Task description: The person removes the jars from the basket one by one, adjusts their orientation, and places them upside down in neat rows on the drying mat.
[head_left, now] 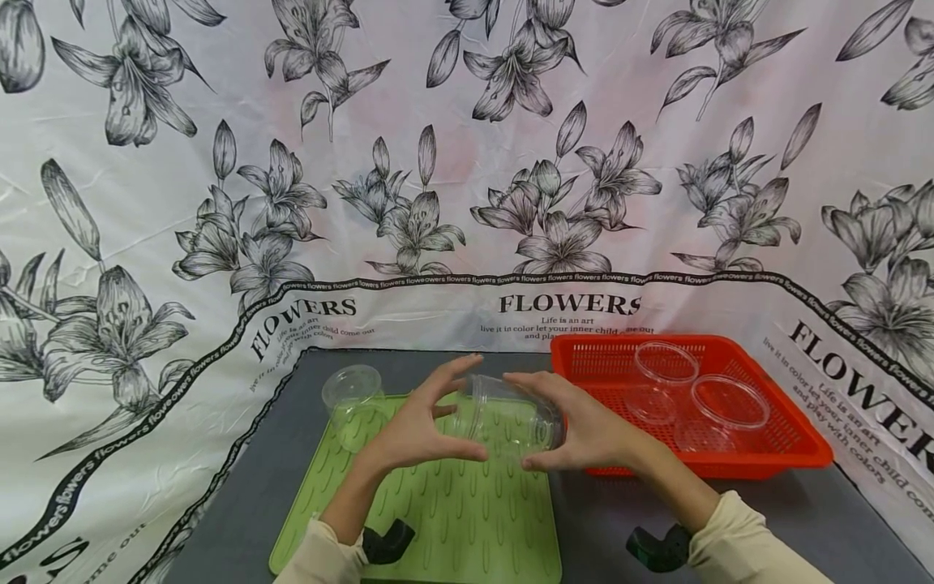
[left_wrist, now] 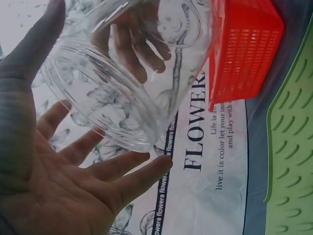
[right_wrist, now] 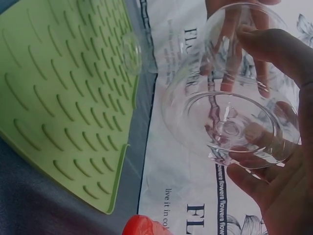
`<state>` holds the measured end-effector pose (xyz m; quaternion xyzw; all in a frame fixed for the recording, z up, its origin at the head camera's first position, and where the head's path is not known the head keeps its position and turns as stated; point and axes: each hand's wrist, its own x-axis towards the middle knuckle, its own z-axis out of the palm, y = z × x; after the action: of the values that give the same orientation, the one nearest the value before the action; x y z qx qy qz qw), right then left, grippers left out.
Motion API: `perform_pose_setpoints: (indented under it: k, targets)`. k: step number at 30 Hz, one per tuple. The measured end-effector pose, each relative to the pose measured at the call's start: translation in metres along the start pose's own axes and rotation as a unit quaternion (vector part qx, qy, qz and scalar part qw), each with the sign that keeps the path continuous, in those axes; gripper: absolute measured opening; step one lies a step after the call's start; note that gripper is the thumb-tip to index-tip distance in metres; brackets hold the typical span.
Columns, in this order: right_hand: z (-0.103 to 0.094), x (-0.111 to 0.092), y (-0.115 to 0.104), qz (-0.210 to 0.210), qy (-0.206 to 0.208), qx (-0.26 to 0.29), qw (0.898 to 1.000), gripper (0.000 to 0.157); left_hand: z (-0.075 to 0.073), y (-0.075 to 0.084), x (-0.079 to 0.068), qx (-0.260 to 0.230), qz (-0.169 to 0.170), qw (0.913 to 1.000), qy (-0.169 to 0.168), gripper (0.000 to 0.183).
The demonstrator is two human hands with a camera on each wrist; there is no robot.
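Note:
A clear plastic cup (head_left: 511, 423) is held sideways above the green ridged mat (head_left: 438, 519). Its wide rim faces my left hand (head_left: 417, 430) and its base faces my right hand (head_left: 594, 428). The right hand grips the cup round the base end, thumb on one side and fingers on the other. Spread about the rim, the left fingers (left_wrist: 132, 178) are nearly straight; whether they touch it I cannot tell. In the left wrist view the rim (left_wrist: 98, 98) shows several fine ridges. Another clear cup (head_left: 353, 401) stands at the mat's far left corner.
A red perforated basket (head_left: 759, 464) stands on the right of the grey tabletop (head_left: 606, 535), with two clear cups (head_left: 730, 405) inside. A flower-printed white cloth (head_left: 438, 324) hangs behind and along the sides.

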<state>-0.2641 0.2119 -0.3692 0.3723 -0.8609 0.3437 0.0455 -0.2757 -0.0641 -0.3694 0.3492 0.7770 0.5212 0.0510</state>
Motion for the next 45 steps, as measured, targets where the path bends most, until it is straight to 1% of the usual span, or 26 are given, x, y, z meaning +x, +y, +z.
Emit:
perform_pose_setpoints:
  k: [6, 7, 9, 12, 19, 22, 26, 30, 32, 34, 39, 42, 45]
  targets:
    - [-0.001, 0.001, -0.001, -0.001, -0.01, -0.016, 1.0, 0.091, 0.001, 0.031, -0.005, 0.022, -0.018, 0.9996, 0.003, 0.086]
    - [-0.001, 0.001, -0.001, -0.001, -0.01, -0.018, 1.0, 0.091, 0.001, 0.034, -0.006, 0.025, -0.019, 0.9995, 0.003, 0.083]
    - [-0.001, 0.001, -0.002, 0.0, -0.011, -0.023, 1.0, 0.092, 0.001, 0.036, -0.006, 0.029, -0.018, 0.9994, 0.005, 0.079]
    - [0.0, 0.001, -0.002, -0.003, -0.01, -0.029, 1.0, 0.092, 0.002, 0.03, -0.005, 0.029, -0.018, 0.9994, 0.011, 0.077]
    - [0.003, -0.002, -0.002, 0.016, -0.014, -0.021, 1.0, 0.094, 0.005, 0.001, -0.002, 0.015, -0.017, 0.9994, 0.027, 0.077]
    - [0.004, -0.004, -0.001, 0.02, -0.008, -0.016, 1.0, 0.095, 0.005, -0.003, -0.002, 0.011, -0.014, 0.9995, 0.028, 0.075]
    - [0.006, -0.007, 0.001, 0.022, 0.008, -0.007, 1.0, 0.101, 0.005, -0.005, -0.004, -0.002, -0.015, 0.9996, 0.025, 0.074]
    - [0.006, -0.011, 0.003, 0.035, 0.027, 0.009, 0.999, 0.107, 0.004, -0.008, -0.006, -0.028, -0.028, 0.9988, 0.028, 0.074]
    - [0.006, -0.012, 0.003, 0.038, 0.039, 0.027, 0.998, 0.111, 0.004, -0.011, -0.007, -0.046, -0.027, 0.998, 0.032, 0.074]
    - [0.006, -0.013, 0.003, 0.034, 0.054, 0.043, 0.997, 0.114, 0.003, -0.014, -0.007, -0.066, -0.016, 0.9971, 0.036, 0.073]
    - [0.005, -0.014, 0.004, 0.027, 0.088, 0.066, 0.994, 0.121, 0.001, -0.019, -0.007, -0.107, 0.03, 0.9932, 0.032, 0.071]
    - [0.006, -0.015, 0.006, 0.026, 0.095, 0.078, 0.992, 0.124, 0.0, -0.02, -0.007, -0.129, 0.046, 0.9901, 0.029, 0.071]
    - [0.006, -0.016, 0.007, 0.013, 0.095, 0.102, 0.99, 0.126, -0.002, -0.022, -0.008, -0.144, 0.059, 0.9873, 0.032, 0.071]
